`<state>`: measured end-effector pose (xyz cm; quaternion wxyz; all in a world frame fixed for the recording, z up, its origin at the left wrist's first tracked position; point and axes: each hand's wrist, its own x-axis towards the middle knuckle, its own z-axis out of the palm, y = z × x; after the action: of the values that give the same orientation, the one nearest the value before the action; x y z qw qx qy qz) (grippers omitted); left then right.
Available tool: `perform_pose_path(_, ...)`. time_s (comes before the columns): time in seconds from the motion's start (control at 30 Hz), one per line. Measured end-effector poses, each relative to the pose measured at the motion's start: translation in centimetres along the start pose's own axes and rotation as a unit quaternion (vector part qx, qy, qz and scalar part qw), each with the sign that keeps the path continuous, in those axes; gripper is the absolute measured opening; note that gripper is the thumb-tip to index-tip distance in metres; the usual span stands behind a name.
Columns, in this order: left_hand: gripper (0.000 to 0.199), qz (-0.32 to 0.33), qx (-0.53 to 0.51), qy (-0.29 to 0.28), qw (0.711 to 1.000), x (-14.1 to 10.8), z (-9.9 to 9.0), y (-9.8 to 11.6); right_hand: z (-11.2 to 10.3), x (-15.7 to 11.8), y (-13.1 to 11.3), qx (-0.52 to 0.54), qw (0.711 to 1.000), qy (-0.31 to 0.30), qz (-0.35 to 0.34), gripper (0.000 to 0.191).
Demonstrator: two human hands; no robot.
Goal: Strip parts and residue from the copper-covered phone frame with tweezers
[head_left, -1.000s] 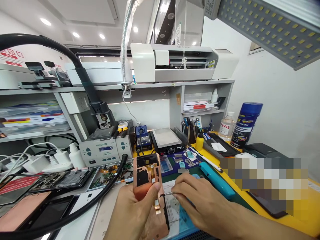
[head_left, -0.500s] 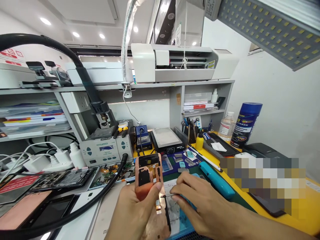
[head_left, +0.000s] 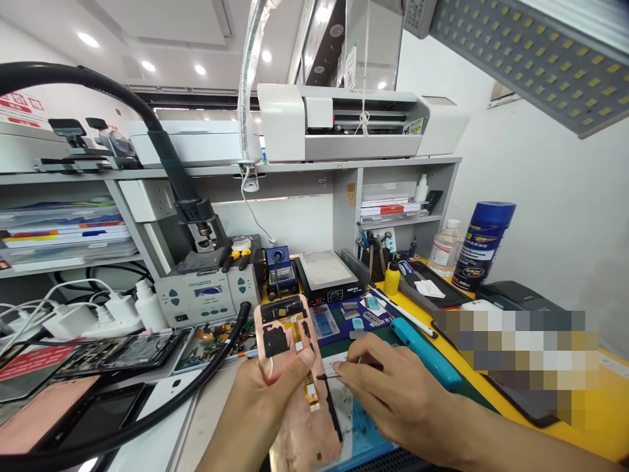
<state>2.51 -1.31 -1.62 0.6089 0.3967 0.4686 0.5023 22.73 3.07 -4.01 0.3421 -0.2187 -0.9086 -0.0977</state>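
Observation:
My left hand [head_left: 263, 400] grips a phone display panel [head_left: 297, 436] by its edge, thumb across the coppery back. A gold flex cable [head_left: 310, 390] runs down that back, which also carries black patches near the top. Pinched in my right hand [head_left: 393, 387] is a thin metal tool [head_left: 334, 375], perhaps tweezers; its point meets dark material [head_left: 322, 377] at the panel's right edge. A black strip [head_left: 333, 413] follows this edge lower down. My right fingers hide most of the tool. Below the hands is a light blue tray or mat [head_left: 363, 429].
A black hose [head_left: 196, 387] arcs over phones at left, from the hot-air station [head_left: 201, 298]. Behind the hands stand a heating plate [head_left: 329, 270] and a soldering station [head_left: 280, 272]. At right are a teal tool [head_left: 427, 354] and a blue spray can [head_left: 484, 246].
The panel has tilted, so more of its coppery back faces me, and its top has shifted left. My right hand and the tool tip have risen slightly along the edge.

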Motion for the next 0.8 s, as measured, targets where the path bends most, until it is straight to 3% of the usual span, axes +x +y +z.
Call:
perform_pose_path(0.1, 0.028, -0.027, -0.090, 0.007, 0.996, -0.1, 0.2, 0.2, -0.1, 0.1, 0.2, 0.006, 1.000, 0.007, 0.000, 0.026)
perform_pose_path(0.27, 0.028, -0.081, -0.139, 0.025, 0.987, 0.0, 0.6, 0.5, -0.2, 0.0, 0.2, 0.019, 1.000, 0.011, 0.009, 0.024)
perform_pose_path(0.37, 0.022, -0.079, -0.128, 0.002, 0.989, 0.2, 0.7, 0.6, -0.3, 0.1, -0.1, 0.032, 0.999, 0.008, 0.013, 0.023)
perform_pose_path(0.6, 0.044, -0.022, -0.014, -0.010, 1.000, 0.3, 0.1, -0.3, -1.4, 0.7, -0.8, 0.117, 0.985, -0.076, 0.103, 0.017)
perform_pose_path(0.8, 0.038, -0.012, -0.006, -0.028, 1.000, 0.2, -0.3, -0.7, -1.6, 0.7, -0.8, 0.145, 0.984, -0.074, 0.075, 0.020)
